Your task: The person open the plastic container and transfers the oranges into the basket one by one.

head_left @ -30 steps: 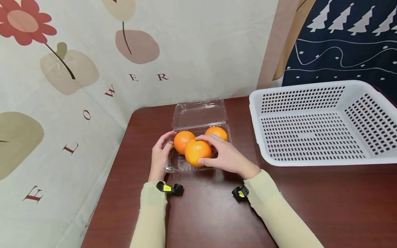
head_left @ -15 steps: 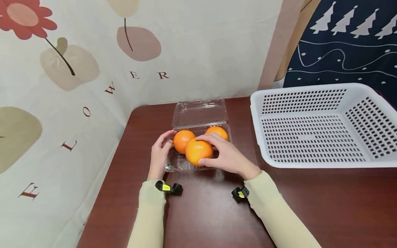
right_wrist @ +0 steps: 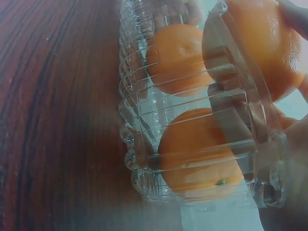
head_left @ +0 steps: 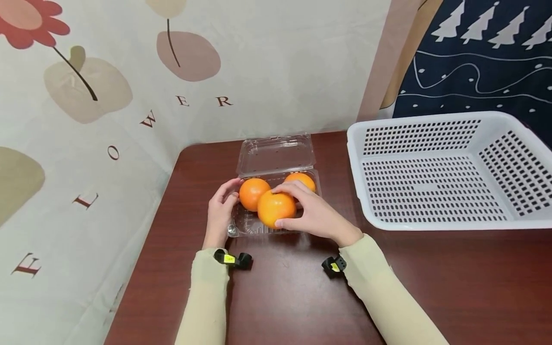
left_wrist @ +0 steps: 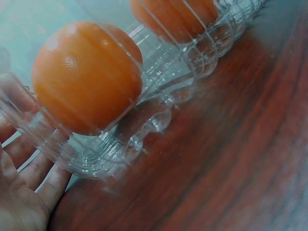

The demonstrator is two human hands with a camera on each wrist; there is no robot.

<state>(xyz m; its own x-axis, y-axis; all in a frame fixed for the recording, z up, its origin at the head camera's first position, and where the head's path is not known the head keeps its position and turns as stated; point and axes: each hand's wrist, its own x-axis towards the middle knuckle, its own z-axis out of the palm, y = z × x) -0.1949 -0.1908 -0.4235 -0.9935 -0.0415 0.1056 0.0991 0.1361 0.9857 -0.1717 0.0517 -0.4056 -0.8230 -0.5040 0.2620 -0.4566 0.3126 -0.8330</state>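
Note:
My right hand [head_left: 312,211] holds an orange [head_left: 276,210] between thumb and fingers over the front of a clear plastic clamshell container [head_left: 246,223]. In the right wrist view the held orange [right_wrist: 260,43] shows at the upper right, near the container's rim. Two more oranges sit inside: the left one [head_left: 254,194] at the back left and the right one [head_left: 300,180] at the back right, partly hidden by my fingers. My left hand [head_left: 220,213] is at the container's left side. Its spread fingers [left_wrist: 36,171] touch the outer wall in the left wrist view.
The container's lid [head_left: 276,155] lies folded back toward the wall. A white perforated plastic basket [head_left: 427,227] stands on the right of the brown table [head_left: 280,297]. A printed cloth [head_left: 276,57] hangs behind and along the left.
The head view has shifted slightly. Both hands, the held orange and the container keep nearly the same positions relative to one another.

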